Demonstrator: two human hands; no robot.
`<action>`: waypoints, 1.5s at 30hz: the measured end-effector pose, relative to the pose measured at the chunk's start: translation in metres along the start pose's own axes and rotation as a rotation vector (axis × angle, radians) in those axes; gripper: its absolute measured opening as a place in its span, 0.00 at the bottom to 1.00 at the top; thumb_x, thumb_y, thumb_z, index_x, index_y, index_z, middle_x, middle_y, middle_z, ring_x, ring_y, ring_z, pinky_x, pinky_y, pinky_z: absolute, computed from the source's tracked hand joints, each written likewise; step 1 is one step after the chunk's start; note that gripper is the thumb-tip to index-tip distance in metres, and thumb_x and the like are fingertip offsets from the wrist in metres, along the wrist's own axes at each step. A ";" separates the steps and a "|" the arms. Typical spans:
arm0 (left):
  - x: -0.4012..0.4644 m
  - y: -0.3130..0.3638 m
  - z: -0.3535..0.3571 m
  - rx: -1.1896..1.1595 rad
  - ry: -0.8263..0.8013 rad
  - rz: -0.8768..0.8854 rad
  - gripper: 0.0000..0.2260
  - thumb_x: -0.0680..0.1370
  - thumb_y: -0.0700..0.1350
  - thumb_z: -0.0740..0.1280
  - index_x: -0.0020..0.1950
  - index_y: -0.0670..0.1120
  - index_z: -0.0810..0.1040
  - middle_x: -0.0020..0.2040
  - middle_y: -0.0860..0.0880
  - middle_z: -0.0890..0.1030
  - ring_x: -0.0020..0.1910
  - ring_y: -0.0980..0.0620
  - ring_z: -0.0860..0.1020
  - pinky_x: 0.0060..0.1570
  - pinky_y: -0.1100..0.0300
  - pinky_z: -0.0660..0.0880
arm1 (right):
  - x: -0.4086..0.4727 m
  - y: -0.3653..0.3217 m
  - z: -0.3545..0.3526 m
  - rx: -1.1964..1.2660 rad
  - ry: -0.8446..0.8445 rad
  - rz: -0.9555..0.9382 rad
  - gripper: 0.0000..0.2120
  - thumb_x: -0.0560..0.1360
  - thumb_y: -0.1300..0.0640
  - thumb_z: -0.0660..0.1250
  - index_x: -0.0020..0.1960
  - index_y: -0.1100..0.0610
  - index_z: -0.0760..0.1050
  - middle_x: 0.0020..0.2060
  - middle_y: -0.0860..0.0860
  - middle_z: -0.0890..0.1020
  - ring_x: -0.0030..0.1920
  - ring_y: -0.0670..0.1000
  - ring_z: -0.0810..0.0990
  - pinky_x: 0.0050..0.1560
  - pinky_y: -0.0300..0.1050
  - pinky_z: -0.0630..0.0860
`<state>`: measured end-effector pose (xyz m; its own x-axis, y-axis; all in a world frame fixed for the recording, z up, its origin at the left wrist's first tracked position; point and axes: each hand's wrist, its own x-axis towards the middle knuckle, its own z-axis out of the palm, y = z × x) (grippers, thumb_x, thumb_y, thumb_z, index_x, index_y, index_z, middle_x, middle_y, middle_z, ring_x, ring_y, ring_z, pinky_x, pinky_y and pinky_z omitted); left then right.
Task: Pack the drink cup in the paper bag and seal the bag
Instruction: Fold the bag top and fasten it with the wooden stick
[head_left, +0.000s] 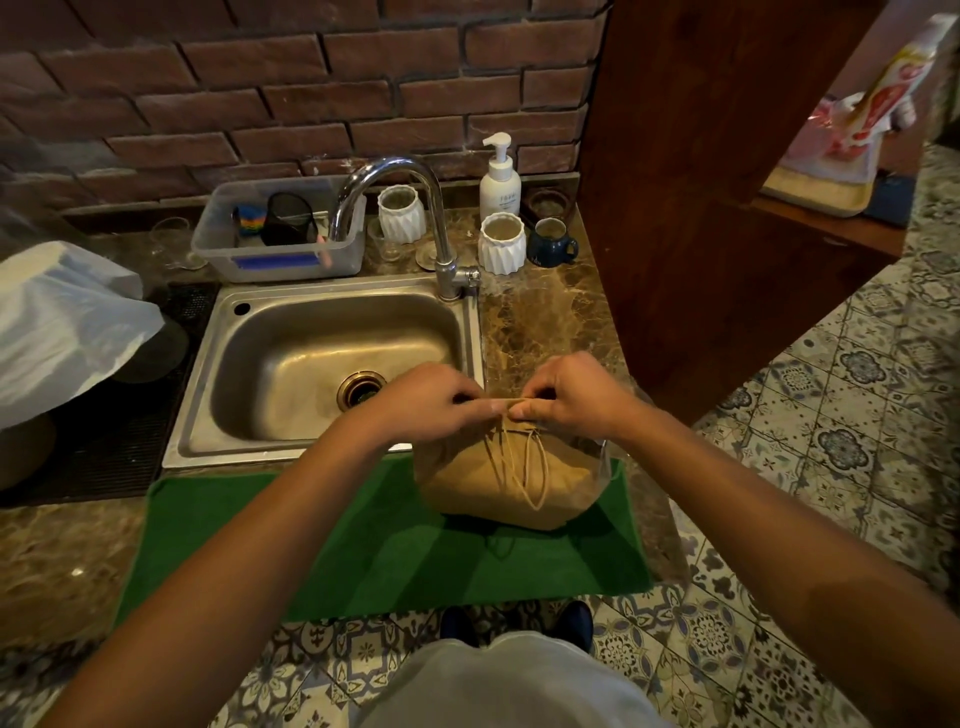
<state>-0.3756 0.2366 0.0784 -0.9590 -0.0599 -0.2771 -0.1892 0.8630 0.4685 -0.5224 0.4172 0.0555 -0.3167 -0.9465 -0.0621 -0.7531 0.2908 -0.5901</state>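
Both hands (506, 402) pinching paper bag (509, 483) top, beside sink (332, 358) rim.

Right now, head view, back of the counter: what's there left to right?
Clear glass → plastic tub → faucet → soap pump bottle → blue mug.

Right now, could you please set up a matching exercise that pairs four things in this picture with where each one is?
Things:
1. brown paper bag
2. white pump soap bottle
3. dark blue ceramic mug
4. clear plastic tub

Places:
A. behind the steel sink, left of the tap
B. on the green mat, its top pinched by the left hand and right hand
C. against the brick wall, right of the tap
D. beside a white ribbed cup, by the wooden panel

Pairs: 1-B, 2-C, 3-D, 4-A
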 end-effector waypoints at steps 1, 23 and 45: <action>0.005 0.005 0.001 0.041 -0.025 0.019 0.22 0.79 0.66 0.63 0.45 0.49 0.84 0.35 0.51 0.81 0.36 0.50 0.78 0.35 0.53 0.71 | 0.000 -0.002 0.001 -0.012 0.008 -0.024 0.10 0.75 0.44 0.75 0.46 0.51 0.87 0.36 0.41 0.80 0.39 0.45 0.79 0.38 0.43 0.72; 0.020 -0.002 0.013 -0.016 0.049 0.051 0.09 0.76 0.57 0.71 0.41 0.54 0.83 0.36 0.52 0.83 0.36 0.52 0.78 0.40 0.48 0.76 | 0.002 0.007 -0.003 0.002 0.015 -0.029 0.11 0.79 0.47 0.70 0.48 0.53 0.87 0.40 0.49 0.86 0.41 0.48 0.82 0.44 0.48 0.77; 0.012 -0.014 0.013 0.051 0.133 0.005 0.10 0.77 0.60 0.70 0.46 0.56 0.84 0.34 0.61 0.76 0.39 0.53 0.75 0.37 0.57 0.65 | -0.040 0.052 -0.012 0.046 0.126 0.145 0.14 0.75 0.42 0.73 0.48 0.52 0.88 0.36 0.51 0.86 0.37 0.53 0.82 0.37 0.58 0.78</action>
<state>-0.3821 0.2306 0.0572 -0.9802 -0.1183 -0.1590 -0.1762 0.8877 0.4253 -0.5558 0.4721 0.0368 -0.4920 -0.8691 -0.0500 -0.6682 0.4138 -0.6183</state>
